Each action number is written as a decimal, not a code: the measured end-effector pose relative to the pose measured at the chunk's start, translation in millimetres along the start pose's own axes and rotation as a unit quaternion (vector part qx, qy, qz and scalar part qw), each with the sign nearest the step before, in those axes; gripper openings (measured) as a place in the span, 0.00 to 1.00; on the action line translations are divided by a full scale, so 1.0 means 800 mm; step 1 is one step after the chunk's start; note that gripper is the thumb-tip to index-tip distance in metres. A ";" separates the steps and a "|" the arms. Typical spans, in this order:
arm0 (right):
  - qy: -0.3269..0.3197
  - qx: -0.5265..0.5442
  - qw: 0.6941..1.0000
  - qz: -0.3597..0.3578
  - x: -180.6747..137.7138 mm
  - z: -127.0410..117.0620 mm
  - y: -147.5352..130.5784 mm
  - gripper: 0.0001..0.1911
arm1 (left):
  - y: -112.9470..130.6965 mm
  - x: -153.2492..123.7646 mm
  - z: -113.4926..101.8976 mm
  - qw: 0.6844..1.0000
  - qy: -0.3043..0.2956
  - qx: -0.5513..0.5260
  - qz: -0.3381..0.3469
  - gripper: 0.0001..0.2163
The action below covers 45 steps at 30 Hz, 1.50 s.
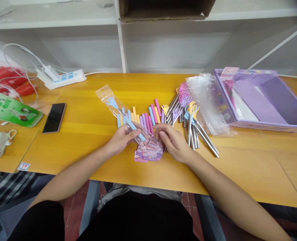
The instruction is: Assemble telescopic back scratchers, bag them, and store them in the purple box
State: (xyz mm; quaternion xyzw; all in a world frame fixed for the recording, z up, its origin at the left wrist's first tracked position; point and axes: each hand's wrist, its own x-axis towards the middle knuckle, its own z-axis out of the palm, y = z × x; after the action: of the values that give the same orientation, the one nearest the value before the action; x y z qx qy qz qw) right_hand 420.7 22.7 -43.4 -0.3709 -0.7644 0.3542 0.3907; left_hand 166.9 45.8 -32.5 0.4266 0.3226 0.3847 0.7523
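Gripping bagged blue back scratcher (pixel 124 115), left hand (pixel 122 139) at handle; claw end points up-left; right hand (pixel 174 142) pinches bag mouth.

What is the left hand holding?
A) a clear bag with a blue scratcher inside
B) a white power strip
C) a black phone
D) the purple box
A: the left hand grips the blue scratcher in its clear bag; the phone lies apart on the table.
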 end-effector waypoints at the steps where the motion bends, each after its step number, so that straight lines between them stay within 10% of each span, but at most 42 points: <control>1: 0.007 -0.013 1.000 -0.011 0.001 -0.001 0.002 0.17 | 0.001 -0.001 0.000 1.000 -0.003 -0.007 -0.001 0.17; 5: 0.011 -0.070 0.991 -0.110 0.004 -0.005 0.006 0.25 | 0.002 -0.002 0.000 1.000 0.002 -0.006 -0.010 0.18; 10: 0.003 -0.076 0.979 -0.191 0.005 -0.009 -0.006 0.11 | -0.002 0.003 -0.001 0.996 -0.022 0.090 -0.003 0.21; 26: -0.010 0.032 0.999 0.022 0.007 0.007 -0.014 0.11 | -0.022 0.000 -0.004 0.985 -0.069 0.154 -0.032 0.23; 35: -0.063 0.222 0.952 0.201 0.008 0.010 -0.009 0.21 | -0.020 -0.006 0.001 0.976 -0.084 0.202 -0.024 0.18; 45: -0.116 0.309 0.918 0.222 0.009 0.002 -0.022 0.20 | -0.008 -0.009 0.000 0.966 -0.129 0.221 -0.028 0.17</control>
State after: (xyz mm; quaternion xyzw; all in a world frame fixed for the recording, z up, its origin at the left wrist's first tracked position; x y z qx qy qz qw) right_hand 411.1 20.6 -27.3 -0.3479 -0.5554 0.6907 0.3058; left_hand 165.6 37.8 -36.6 0.6189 0.3115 0.2250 0.6851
